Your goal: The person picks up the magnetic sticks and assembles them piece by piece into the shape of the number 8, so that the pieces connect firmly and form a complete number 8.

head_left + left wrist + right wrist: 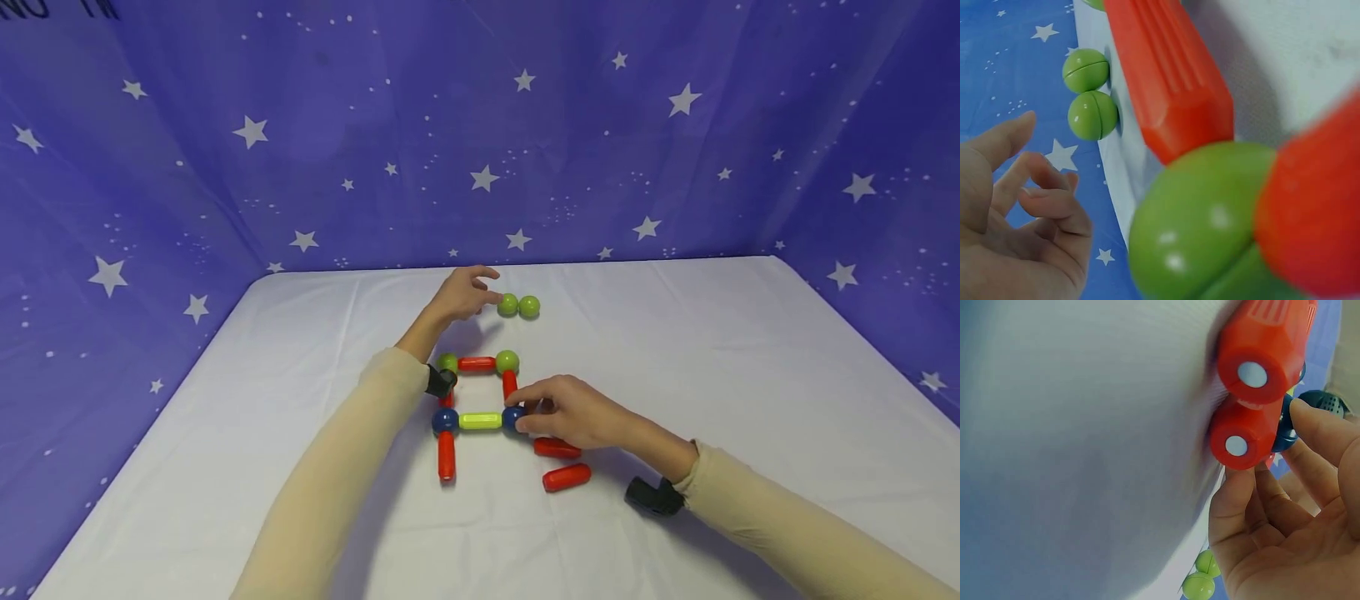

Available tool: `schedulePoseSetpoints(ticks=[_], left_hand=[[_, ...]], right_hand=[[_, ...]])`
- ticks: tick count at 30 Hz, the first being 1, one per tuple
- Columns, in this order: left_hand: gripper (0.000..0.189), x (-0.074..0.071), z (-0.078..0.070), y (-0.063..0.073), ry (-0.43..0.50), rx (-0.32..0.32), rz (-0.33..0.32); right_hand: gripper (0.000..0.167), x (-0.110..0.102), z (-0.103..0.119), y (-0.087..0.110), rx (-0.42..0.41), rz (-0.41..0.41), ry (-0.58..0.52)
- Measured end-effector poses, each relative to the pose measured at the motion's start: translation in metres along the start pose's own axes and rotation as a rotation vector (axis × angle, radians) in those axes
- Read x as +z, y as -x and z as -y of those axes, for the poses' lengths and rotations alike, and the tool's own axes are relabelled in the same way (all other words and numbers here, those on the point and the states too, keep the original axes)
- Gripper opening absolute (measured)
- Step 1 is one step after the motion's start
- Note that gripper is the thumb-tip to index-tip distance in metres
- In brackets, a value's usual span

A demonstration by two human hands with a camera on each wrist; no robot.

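On the table lies a flat frame of balls and rods. A yellow-green rod (480,421) joins a left blue ball (445,421) to a right blue ball (513,418); red rods (477,364) and two green balls (507,362) form the far part. My right hand (577,414) holds the right blue ball between thumb and fingers; in the right wrist view the thumb lies on that blue ball (1285,428). Beyond the frame, my left hand (463,294) reaches over the table, fingers loosely bent and holding nothing, a fingertip close beside a pair of loose green balls (529,306).
Two red rods (567,477) lie below the right hand, one partly behind it. Another red rod (446,456) extends toward me from the left blue ball. A white cloth (750,350) covers the table, with a purple star-patterned curtain (420,200) behind.
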State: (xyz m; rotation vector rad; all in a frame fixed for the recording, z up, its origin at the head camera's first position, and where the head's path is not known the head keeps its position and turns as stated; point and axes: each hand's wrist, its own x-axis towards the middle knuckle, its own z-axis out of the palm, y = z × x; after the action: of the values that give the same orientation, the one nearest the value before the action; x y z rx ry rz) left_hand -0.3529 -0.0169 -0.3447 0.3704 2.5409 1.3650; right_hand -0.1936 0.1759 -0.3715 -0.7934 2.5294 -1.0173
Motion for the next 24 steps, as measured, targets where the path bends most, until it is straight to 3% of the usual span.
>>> schedulePoseSetpoints(ticks=[10,16,24], left_hand=[[0.051,0.006,0.002,-0.015,-0.137,-0.034,0.070],[0.042,0.008,0.003,-0.016,-0.193,-0.033,0.113],[0.038,0.011,-0.002,-0.014,-0.357,0.019,0.057]], right_hand=[[0.030,0.000,0.000,0.000,-0.030,-0.011,0.010],[0.030,0.001,-0.001,0.000,-0.030,-0.013,0.006],[0.030,0.001,0.000,-0.001,-0.033,-0.015,-0.001]])
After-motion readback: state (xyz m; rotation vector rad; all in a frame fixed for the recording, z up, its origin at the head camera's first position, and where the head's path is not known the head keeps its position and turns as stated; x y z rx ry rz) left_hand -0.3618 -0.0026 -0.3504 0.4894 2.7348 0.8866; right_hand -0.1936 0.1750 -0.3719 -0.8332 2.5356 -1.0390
